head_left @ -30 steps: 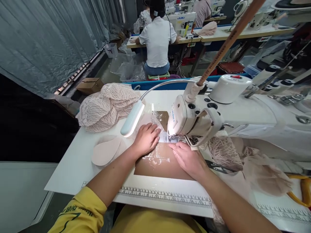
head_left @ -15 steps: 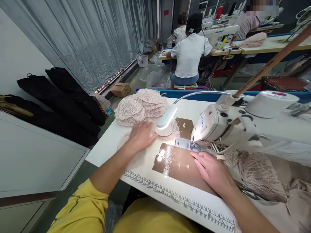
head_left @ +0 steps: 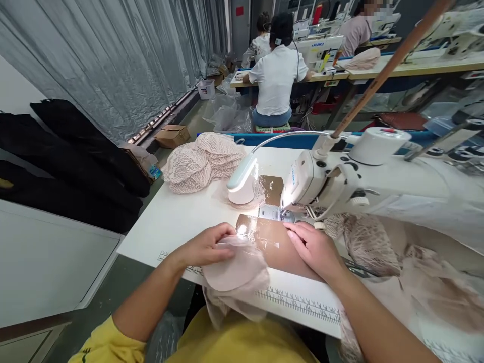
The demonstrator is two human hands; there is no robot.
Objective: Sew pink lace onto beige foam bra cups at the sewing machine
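Observation:
My left hand (head_left: 212,245) pinches the edge of a pale pink bra cup (head_left: 232,269) with thin fabric attached. The cup lies over the table's front edge, and its loose fabric hangs down toward my lap. On the brown taped surface (head_left: 270,242), my right hand (head_left: 312,245) rests with fingers stretched, their tips just in front of the presser foot of the sewing machine (head_left: 302,179). Behind my left hand, a lace piece (head_left: 257,195) lies partly hidden under a small lamp (head_left: 242,174).
A pile of lace cups (head_left: 189,169) stands at the table's back left. Lace and sheer fabric (head_left: 368,239) lie right of the machine. A ruler strip (head_left: 298,305) runs along the front edge. Beyond, a co-worker in a white shirt (head_left: 276,80) sits at another machine.
My left hand has come back from near the lace pile toward the front edge, and now holds the pale pink cup. My right hand stays by the needle area. The view has shifted right.

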